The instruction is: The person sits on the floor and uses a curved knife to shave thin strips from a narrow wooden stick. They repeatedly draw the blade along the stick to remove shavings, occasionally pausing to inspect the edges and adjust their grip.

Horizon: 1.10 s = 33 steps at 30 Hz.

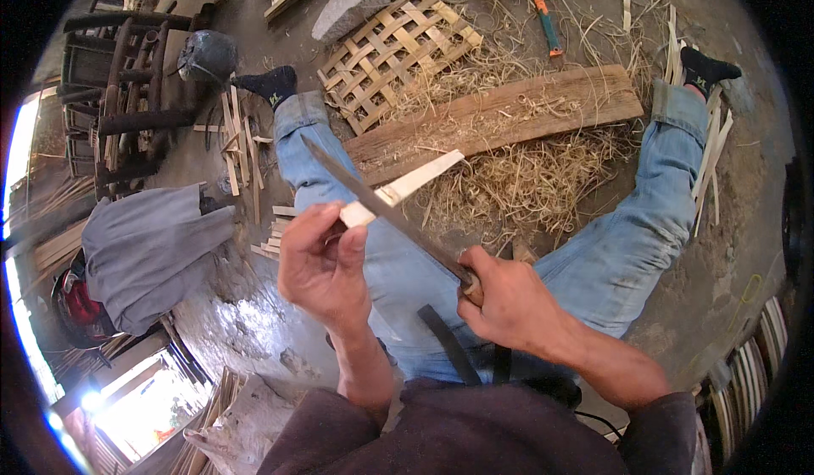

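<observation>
While the person sits on the ground with legs spread in blue jeans (627, 237), the left hand (322, 267) closes its fingers around the near end of a pale bamboo strip (407, 185), thumb and forefinger pinching it where the blade meets it. That strip runs from the hand toward 2 o'clock, its far end free above the shavings. The right hand (507, 298) is wrapped tight about the wooden handle of a long knife (381, 208), fingers fully curled, and the dark blade reaches from that fist toward 10 o'clock, crossing the strip just beside the left thumb and touching it there.

Beyond the hands, at 12 to 1 o'clock, a long wooden plank (500, 119) lies across the floor between the legs, with a heap of straw-coloured bamboo shavings (517, 187) against its near edge. A woven bamboo mat (394, 51) rests past the plank at 12 o'clock, and a hammer with an orange handle (543, 13) lies further out at 1 o'clock. A grey cloth (148, 246) is draped at 9 o'clock, near a small stack of short cut strips (275, 236) by the left knee.
</observation>
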Tool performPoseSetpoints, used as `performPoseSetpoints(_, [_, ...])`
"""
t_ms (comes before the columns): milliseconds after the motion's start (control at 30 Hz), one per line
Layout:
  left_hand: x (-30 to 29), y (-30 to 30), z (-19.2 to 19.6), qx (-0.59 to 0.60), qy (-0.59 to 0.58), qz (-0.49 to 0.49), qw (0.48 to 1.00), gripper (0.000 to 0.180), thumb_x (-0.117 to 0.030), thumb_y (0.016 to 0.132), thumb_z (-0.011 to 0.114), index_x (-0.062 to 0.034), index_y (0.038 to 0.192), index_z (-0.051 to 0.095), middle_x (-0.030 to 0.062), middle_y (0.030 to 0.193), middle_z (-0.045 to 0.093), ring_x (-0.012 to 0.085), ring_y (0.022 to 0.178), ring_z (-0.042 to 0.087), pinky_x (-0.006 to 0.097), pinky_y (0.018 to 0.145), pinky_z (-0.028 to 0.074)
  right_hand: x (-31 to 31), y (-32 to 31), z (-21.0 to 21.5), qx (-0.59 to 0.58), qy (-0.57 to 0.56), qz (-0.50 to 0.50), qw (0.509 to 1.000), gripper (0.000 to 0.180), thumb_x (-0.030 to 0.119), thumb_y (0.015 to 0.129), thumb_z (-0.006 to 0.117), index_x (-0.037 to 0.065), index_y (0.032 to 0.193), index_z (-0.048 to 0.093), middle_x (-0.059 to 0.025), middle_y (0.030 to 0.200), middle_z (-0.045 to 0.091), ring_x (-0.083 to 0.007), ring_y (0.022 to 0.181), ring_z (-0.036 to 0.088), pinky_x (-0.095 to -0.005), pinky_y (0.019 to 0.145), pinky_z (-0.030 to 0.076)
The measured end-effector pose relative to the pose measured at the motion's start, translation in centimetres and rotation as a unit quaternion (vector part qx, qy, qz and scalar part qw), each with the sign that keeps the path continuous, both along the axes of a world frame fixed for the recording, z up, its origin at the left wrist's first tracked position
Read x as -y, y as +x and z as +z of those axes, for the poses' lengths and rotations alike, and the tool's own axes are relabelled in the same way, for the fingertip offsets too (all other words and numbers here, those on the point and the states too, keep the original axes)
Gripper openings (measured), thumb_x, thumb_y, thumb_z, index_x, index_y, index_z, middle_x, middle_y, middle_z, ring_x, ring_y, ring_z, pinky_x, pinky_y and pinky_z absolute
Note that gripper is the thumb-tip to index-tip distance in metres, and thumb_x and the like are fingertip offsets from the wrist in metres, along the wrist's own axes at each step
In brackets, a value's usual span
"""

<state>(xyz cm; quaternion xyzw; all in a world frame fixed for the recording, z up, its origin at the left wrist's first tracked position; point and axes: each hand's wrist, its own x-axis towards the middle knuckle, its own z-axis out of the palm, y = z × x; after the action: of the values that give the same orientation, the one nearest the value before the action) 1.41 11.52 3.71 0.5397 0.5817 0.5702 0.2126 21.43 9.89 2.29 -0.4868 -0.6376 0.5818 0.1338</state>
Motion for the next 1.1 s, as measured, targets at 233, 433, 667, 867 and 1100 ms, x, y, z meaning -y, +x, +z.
performPoseSetpoints(233, [-1.8,1.0,0.8,-0.007,0.001,-0.025,1.0,0.032,-0.008,0.08,0.079,0.002,0.105,0.063,0.0143,0.111,0.062,0.0169,0.092,0.065,0.026,0.078,0.056,-0.8,-0.2,0.3,-0.001,-0.022,-0.021,1.0,0.034,0.016,0.079,0.064,-0.004,0.103,0.05,-0.0285,0.081,0.064,-0.0472,0.081,0.063,-0.053,0.074,0.051])
performPoseSetpoints(433, [-2.3,0.6,0.8,-0.016,-0.012,-0.035,0.999,0.031,-0.008,0.08,0.079,0.0017,0.105,0.062,0.0134,0.11,0.063,0.0166,0.091,0.065,0.026,0.079,0.056,-1.0,-0.4,0.0,-0.023,-0.042,-0.03,0.998,0.036,0.017,0.079,0.064,-0.005,0.105,0.05,-0.0287,0.079,0.064,-0.0485,0.079,0.063,-0.0536,0.073,0.051])
performPoseSetpoints(667, [-2.9,0.5,1.3,-0.011,-0.05,-0.024,0.998,0.031,-0.01,0.082,0.078,-0.0003,0.107,0.063,0.0111,0.109,0.063,0.0126,0.086,0.064,0.021,0.072,0.054,-1.0,-0.9,-0.5,-0.025,-0.031,-0.041,0.998,0.037,0.017,0.08,0.063,-0.005,0.107,0.05,-0.0305,0.082,0.063,-0.0486,0.08,0.063,-0.0537,0.073,0.051])
performPoseSetpoints(867, [-2.6,-0.1,1.2,-0.037,-0.044,-0.043,0.997,0.032,-0.01,0.082,0.079,0.0004,0.107,0.062,0.0098,0.109,0.062,0.0116,0.081,0.064,0.02,0.068,0.053,-1.0,-1.8,-1.1,-0.059,-0.025,-0.057,0.996,0.036,0.017,0.081,0.063,-0.005,0.107,0.05,-0.0295,0.076,0.063,-0.0494,0.079,0.063,-0.0548,0.072,0.051])
performPoseSetpoints(1100, [-2.4,-1.1,0.9,-0.034,-0.037,-0.004,0.999,0.032,-0.01,0.082,0.078,0.0001,0.107,0.063,0.0085,0.107,0.061,0.0107,0.079,0.062,0.019,0.063,0.049,-1.3,-2.8,-0.2,-0.041,-0.03,-0.031,0.998,0.034,0.015,0.08,0.065,-0.002,0.107,0.053,-0.0269,0.077,0.064,-0.0461,0.077,0.064,-0.0496,0.07,0.052])
